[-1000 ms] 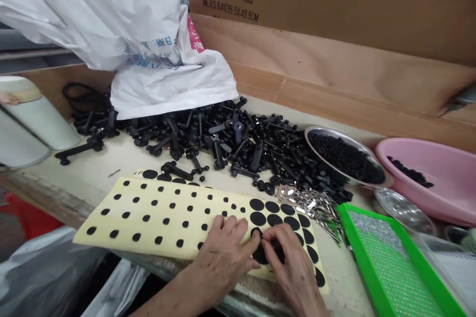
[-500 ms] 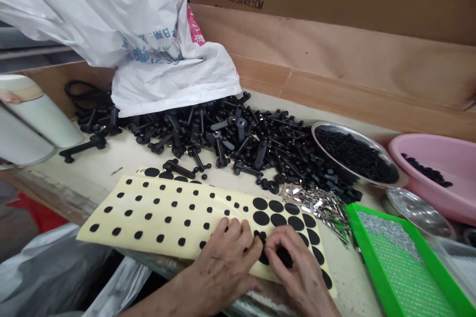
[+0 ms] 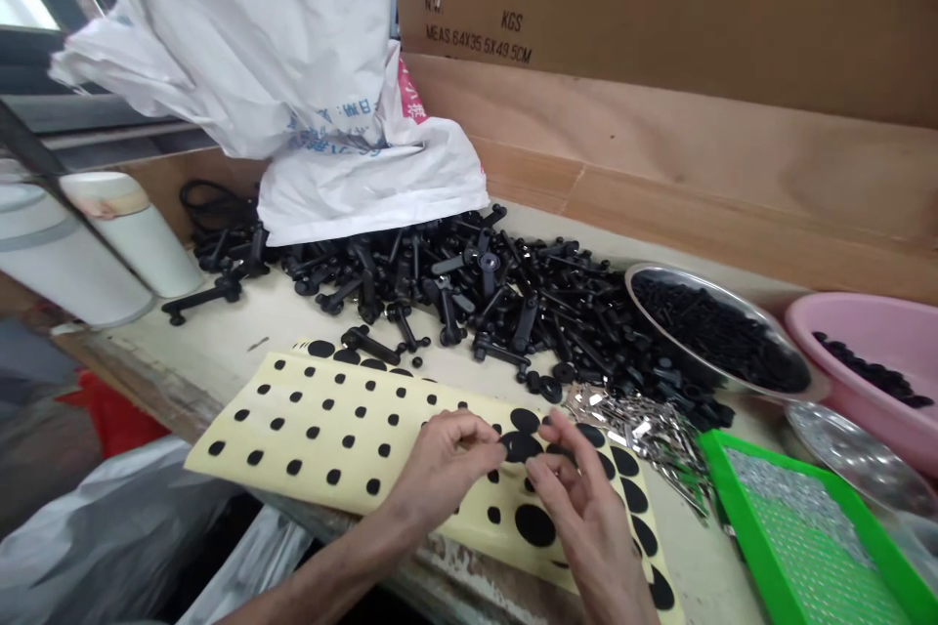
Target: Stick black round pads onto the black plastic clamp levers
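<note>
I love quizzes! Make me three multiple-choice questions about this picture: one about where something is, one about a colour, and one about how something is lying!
1. Where is the steel bowl?
A) Beside the pink basin
B) Inside the white sack
C) On top of the cardboard box

2. What colour is the tray?
A) Blue
B) Green
C) Red

3. How is the cream sheet of black dots lying?
A) Folded in the bowl
B) Hanging from the sack
C) Flat on the workbench, under the left hand and right hand

Answers:
1 A: the bowl's rim nearly meets the basin.
2 B: its frame is bright green.
3 C: both hands rest on it.
</note>
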A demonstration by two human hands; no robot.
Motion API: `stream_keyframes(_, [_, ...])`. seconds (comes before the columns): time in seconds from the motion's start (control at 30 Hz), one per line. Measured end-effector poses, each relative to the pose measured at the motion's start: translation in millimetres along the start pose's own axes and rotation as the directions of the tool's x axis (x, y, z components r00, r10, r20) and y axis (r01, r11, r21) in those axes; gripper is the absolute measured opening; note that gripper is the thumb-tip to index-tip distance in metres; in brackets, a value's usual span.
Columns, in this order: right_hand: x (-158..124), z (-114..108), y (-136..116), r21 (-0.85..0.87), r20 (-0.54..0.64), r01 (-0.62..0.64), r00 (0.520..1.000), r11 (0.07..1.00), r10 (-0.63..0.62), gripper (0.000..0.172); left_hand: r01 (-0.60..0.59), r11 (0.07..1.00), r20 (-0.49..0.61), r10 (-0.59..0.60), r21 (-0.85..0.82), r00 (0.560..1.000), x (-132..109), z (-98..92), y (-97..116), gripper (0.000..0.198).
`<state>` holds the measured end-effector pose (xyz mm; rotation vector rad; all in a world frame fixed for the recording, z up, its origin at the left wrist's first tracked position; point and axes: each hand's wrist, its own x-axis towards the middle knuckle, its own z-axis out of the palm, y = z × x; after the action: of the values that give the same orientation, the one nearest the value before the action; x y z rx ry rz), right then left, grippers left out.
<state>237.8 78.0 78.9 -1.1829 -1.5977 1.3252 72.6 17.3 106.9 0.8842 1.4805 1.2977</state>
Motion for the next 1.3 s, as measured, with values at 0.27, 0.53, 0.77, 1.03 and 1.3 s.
stream_keyframes(0.27, [15.8, 6.4, -5.2, -0.011, 0.061, 0.034, 0.998, 0.999, -0.033, 0.025, 0.151, 0.978, 0.023, -0.149, -0.144, 0.989, 2.1, -7.2, 8.8, 0.014])
stream_keyframes(0.53, [6.2, 20.7, -11.4, -0.185, -0.050, 0.415, 0.901, 0.891, -0.431, 0.015, -0.207, 0.880, -0.085, 0.267, 0.429, 0.960, 4.4, -27.5, 10.4, 0.026])
stream_keyframes(0.77, [15.9, 10.3, 2.2, 0.003, -0.324, 0.290, 0.906, 0.957, -0.274, 0.017, -0.114, 0.618, -0.197, 0.412, 0.778, 0.889, 42.1, -132.3, 16.2, 0.025])
stream_keyframes(1.03, [13.1, 23.3, -8.6, 0.208, -0.273, 0.093, 0.961, 0.974, -0.034, 0.026, -0.106, 0.916, -0.252, 0.216, 0.387, 0.943, 31.8, -114.0, 27.2, 0.025])
stream_keyframes(1.3, [7.0, 52.5, -20.8, 0.455, 0.107, -0.233, 0.972, 0.860, 0.207, 0.031, 0.067, 0.876, -0.089, -0.124, -0.477, 0.988, 16.5, -34.3, -4.5, 0.022])
